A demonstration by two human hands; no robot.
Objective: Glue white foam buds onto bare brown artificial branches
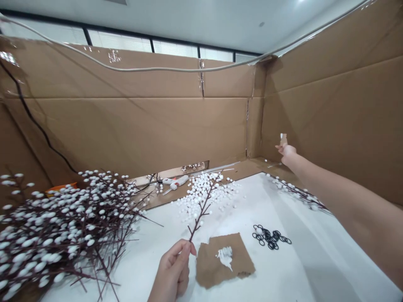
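My left hand (176, 268) is closed in a pinch round the lower end of a bare dark brown artificial twig (203, 209), which slants up and to the right with short side shoots. Just right of this hand lies a torn piece of cardboard (209, 264) bearing a smear of white paste (225, 256). Behind the twig spreads a pile of small white foam balls (201, 184). Stretched far out to the right, my right hand (287, 152) grips a small cardboard scrap (283, 139) with some white on it, near the cardboard wall.
Many twigs with white balls (63, 226) are heaped at left. A glue gun (176, 182) lies at the back. Black rings (270, 238) sit in a cluster on the white sheet (283, 277). Another balled branch (299, 193) lies under my right arm. Cardboard walls (141, 126) enclose the table.
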